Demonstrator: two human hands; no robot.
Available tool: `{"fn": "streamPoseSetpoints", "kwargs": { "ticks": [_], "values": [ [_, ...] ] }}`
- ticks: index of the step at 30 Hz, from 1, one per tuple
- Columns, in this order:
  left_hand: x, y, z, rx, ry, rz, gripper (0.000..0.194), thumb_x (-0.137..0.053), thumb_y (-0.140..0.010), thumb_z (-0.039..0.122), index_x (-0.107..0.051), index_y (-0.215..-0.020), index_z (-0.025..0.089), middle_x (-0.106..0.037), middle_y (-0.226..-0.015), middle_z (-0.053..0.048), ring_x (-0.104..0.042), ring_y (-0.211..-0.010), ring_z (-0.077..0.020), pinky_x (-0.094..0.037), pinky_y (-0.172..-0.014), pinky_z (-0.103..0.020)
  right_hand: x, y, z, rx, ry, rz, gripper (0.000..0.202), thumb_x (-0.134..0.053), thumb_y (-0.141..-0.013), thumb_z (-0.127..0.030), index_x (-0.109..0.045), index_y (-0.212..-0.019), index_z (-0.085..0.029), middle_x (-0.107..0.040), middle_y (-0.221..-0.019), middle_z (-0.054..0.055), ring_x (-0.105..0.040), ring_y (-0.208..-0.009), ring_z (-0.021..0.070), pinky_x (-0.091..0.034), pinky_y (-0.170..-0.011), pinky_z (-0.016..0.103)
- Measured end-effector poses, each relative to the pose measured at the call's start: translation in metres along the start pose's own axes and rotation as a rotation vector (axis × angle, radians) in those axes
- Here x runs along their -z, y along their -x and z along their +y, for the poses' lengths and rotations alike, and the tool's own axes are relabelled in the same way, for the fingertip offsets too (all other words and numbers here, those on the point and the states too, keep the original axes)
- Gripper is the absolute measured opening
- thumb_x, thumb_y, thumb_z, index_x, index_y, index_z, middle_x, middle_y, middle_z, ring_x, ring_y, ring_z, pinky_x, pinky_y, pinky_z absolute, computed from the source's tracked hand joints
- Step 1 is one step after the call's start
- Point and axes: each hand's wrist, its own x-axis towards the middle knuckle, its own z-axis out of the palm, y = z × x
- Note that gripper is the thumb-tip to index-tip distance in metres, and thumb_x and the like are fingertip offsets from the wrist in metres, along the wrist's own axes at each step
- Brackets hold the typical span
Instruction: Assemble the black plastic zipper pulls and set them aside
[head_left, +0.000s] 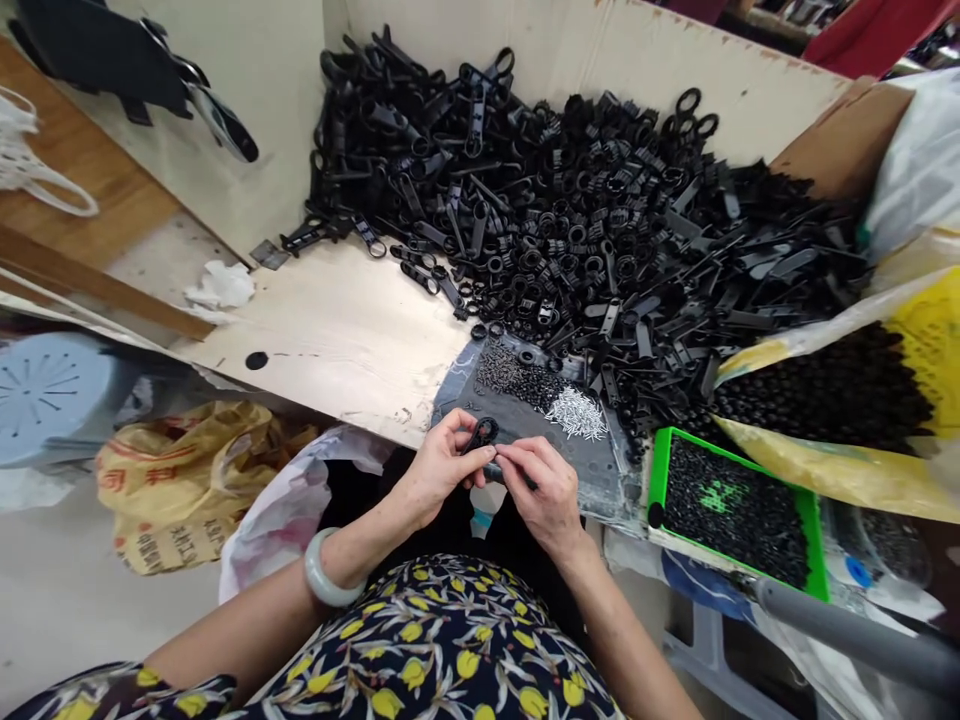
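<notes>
My left hand (442,465) grips a black plastic part with a ring-shaped end (484,431), held above the table's front edge. Close against it, my right hand (541,488) is closed in a pinch, its fingertips almost meeting my left thumb. Whatever is between those fingertips is too small to make out. Just beyond both hands lies a dark work mat (517,425). On it rest a heap of small silver pins (577,413), some tiny black pieces (536,385) and a patch of small brownish pieces (501,368).
A large pile of black plastic parts (525,200) covers the back of the table. To the right are a green tray (660,470) of small black pieces and an open yellow bag (847,455) of black parts. A blue stool (52,390) stands at left.
</notes>
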Motion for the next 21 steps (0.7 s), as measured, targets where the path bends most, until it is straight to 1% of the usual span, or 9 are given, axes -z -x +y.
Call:
{"fn": "streamPoseSetpoints", "kwargs": {
  "ticks": [2,3,5,7,10,13,15,17,21],
  "values": [
    [0.000,-0.001,0.000,0.003,0.006,0.006,0.048,-0.087,-0.074,0.038,-0.048,-0.096,0.021,-0.068,-0.070,0.006,-0.059,-0.047,-0.0066,-0.039,-0.045,-0.015,0.009,-0.003,0.006,-0.033,-0.055,-0.053,0.020,-0.060,-0.104,-0.024,-0.075,-0.117,-0.023,-0.075,-0.101,0.006,-0.072,-0.088,0.0161,-0.059,-0.078,0.029],
    [0.000,-0.002,0.000,0.008,0.005,0.013,0.048,-0.087,-0.074,0.037,-0.048,-0.096,0.021,-0.071,-0.072,0.004,-0.059,-0.048,-0.0066,-0.039,-0.046,-0.015,0.015,-0.006,0.011,-0.060,-0.047,-0.052,0.020,-0.060,-0.104,-0.025,-0.075,-0.117,-0.023,-0.075,-0.103,0.006,-0.071,-0.088,0.0156,-0.058,-0.078,0.028],
    [-0.001,-0.003,-0.001,0.018,0.004,0.035,0.048,-0.087,-0.073,0.035,-0.047,-0.097,0.021,-0.075,-0.077,0.001,-0.060,-0.048,-0.0071,-0.039,-0.046,-0.016,0.027,-0.016,0.024,-0.119,0.063,-0.005,0.018,-0.060,-0.104,-0.028,-0.074,-0.114,-0.023,-0.074,-0.101,0.005,-0.069,-0.082,0.0146,-0.056,-0.076,0.028],
    [-0.001,-0.004,-0.001,0.024,0.011,0.053,0.049,-0.086,-0.073,0.034,-0.047,-0.099,0.021,-0.076,-0.078,-0.001,-0.062,-0.049,-0.0082,-0.039,-0.046,-0.016,0.034,-0.026,0.038,-0.148,0.232,0.019,0.016,-0.061,-0.104,-0.031,-0.074,-0.106,-0.024,-0.073,-0.097,0.003,-0.066,-0.076,0.0139,-0.052,-0.073,0.028],
    [-0.002,-0.004,-0.001,0.025,0.027,0.071,0.049,-0.087,-0.072,0.033,-0.050,-0.101,0.020,-0.076,-0.077,-0.001,-0.064,-0.052,-0.0095,-0.038,-0.047,-0.016,0.034,-0.040,0.054,-0.088,0.445,-0.040,0.017,-0.060,-0.105,-0.031,-0.075,-0.107,-0.024,-0.072,-0.100,0.004,-0.066,-0.081,0.0157,-0.049,-0.073,0.028],
    [-0.001,-0.004,0.001,0.036,0.058,0.091,0.049,-0.088,-0.071,0.032,-0.053,-0.102,0.019,-0.077,-0.078,-0.003,-0.066,-0.055,-0.0103,-0.039,-0.049,-0.016,0.027,-0.042,0.057,0.002,0.575,-0.094,0.020,-0.058,-0.105,-0.029,-0.075,-0.115,-0.023,-0.072,-0.102,0.006,-0.066,-0.086,0.0187,-0.049,-0.077,0.031],
    [0.000,-0.003,0.003,0.046,0.086,0.102,0.048,-0.089,-0.071,0.032,-0.056,-0.102,0.017,-0.079,-0.082,-0.006,-0.069,-0.059,-0.0111,-0.042,-0.051,-0.016,0.026,-0.037,0.054,0.035,0.582,-0.108,0.020,-0.058,-0.105,-0.029,-0.076,-0.112,-0.023,-0.072,-0.100,0.006,-0.065,-0.086,0.0194,-0.049,-0.080,0.032],
    [0.002,-0.003,0.004,0.057,0.108,0.104,0.047,-0.090,-0.071,0.032,-0.058,-0.103,0.017,-0.081,-0.086,-0.008,-0.071,-0.063,-0.0120,-0.045,-0.054,-0.017,0.031,-0.030,0.051,0.031,0.529,-0.091,0.020,-0.058,-0.106,-0.028,-0.076,-0.112,-0.024,-0.072,-0.100,0.005,-0.066,-0.088,0.0189,-0.050,-0.081,0.032],
    [0.002,-0.004,0.003,0.067,0.135,0.094,0.046,-0.091,-0.071,0.031,-0.059,-0.102,0.016,-0.081,-0.086,-0.009,-0.074,-0.067,-0.0138,-0.048,-0.057,-0.018,0.046,-0.019,0.050,-0.051,0.426,0.015,0.020,-0.058,-0.106,-0.029,-0.075,-0.116,-0.025,-0.072,-0.102,0.005,-0.068,-0.090,0.0179,-0.052,-0.084,0.031]
  ]
}}
